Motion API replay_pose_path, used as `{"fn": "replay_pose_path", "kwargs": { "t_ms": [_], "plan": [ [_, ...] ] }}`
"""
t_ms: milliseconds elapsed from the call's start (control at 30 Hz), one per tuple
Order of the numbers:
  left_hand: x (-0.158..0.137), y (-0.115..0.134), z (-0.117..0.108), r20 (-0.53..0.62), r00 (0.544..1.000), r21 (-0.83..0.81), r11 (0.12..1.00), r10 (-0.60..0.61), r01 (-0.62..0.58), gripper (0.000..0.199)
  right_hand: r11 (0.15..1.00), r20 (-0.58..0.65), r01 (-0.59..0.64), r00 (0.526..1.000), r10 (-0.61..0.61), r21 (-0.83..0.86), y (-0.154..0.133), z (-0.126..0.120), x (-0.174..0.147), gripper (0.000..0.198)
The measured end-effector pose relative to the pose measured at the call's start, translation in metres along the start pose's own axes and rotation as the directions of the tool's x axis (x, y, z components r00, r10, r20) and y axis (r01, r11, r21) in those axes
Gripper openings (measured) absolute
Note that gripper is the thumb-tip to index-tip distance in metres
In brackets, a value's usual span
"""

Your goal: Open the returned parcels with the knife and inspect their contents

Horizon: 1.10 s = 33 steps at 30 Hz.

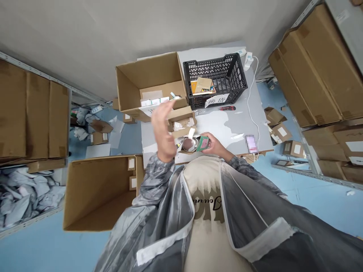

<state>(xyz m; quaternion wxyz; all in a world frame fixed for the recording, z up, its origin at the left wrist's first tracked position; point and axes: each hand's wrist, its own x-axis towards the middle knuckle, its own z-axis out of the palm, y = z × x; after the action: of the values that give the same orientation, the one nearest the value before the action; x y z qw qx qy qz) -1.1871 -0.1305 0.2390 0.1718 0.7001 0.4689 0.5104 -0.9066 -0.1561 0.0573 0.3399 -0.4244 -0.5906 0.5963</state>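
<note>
My left hand (pixel 163 130) is raised above the table's left part, slightly blurred, its fingers stretched upward and nothing visible in them. Behind it stands a small open cardboard box (pixel 181 133) with white wrapping inside. In front of my body, my right hand (pixel 214 145) grips a small green packet (pixel 202 143) with a pink panel. Just left of the packet lies a round silvery item (pixel 187 145) with a brownish middle, perhaps a tape roll or tin. A white strip (pixel 191 133) sticks up beside it.
At the back of the table (pixel 262 132) stand a large open carton (pixel 150 73) and a black crate (pixel 195 102) with small boxes. A red-black cutter (pixel 227 108) and a cabled phone (pixel 251 144) lie rightward. Another open carton (pixel 96 196) stands left; shelves with boxes flank both sides.
</note>
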Motion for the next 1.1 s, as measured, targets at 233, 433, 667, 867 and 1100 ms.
{"fn": "replay_pose_path", "kwargs": {
  "t_ms": [233, 433, 667, 867, 1100],
  "plan": [
    [-0.032, -0.025, 0.064, 0.361, 0.93, -0.149, 0.979, -0.075, 0.136, 0.119, 0.998, -0.032, -0.059, 0.998, 0.058, -0.032, 0.005, -0.003, 0.006, 0.075],
    [-0.045, -0.048, 0.06, 0.047, 0.891, -0.647, 0.666, -0.452, 0.372, 0.105, 0.988, -0.003, -0.138, 0.99, 0.139, 0.075, 0.007, 0.003, 0.005, 0.086],
    [-0.114, -0.09, 0.076, 0.244, 0.758, -0.632, 0.493, -0.605, 0.598, 0.06, 0.961, -0.044, -0.163, 0.983, 0.177, 0.225, 0.016, 0.002, 0.009, 0.105],
    [-0.145, -0.074, 0.083, 0.453, 0.779, -0.558, 0.544, -0.434, 0.627, 0.097, 0.964, -0.051, -0.191, 0.978, 0.203, 0.184, 0.026, -0.004, 0.002, 0.105],
    [-0.13, -0.061, 0.088, 0.39, 0.75, -0.438, 0.608, -0.534, 0.662, 0.097, 0.953, -0.045, -0.225, 0.97, 0.239, 0.203, 0.028, 0.013, -0.007, 0.105]
  ]
}}
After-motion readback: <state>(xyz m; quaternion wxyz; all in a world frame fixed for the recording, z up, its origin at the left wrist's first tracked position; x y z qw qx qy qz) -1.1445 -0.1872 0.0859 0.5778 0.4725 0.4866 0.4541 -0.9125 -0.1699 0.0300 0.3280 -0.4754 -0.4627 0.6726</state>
